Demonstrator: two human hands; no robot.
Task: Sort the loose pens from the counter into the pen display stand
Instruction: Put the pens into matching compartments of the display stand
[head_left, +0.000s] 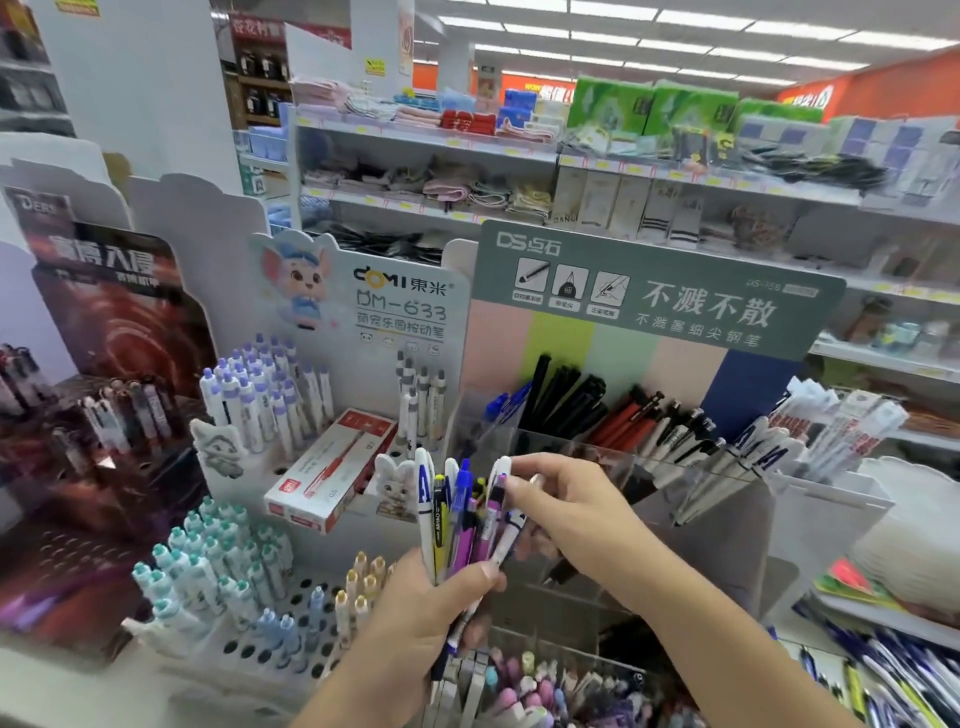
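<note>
Gripping a fanned bunch of mixed white, yellow, blue and purple plastic pens (462, 519), left hand (415, 618) has fingers wrapped round the lower barrels. Right hand (563, 501) pinches the top of one white pen in that bunch. Bunch sits just in front of the clear acrylic pen display stand (691, 467) with its green header card.
</note>
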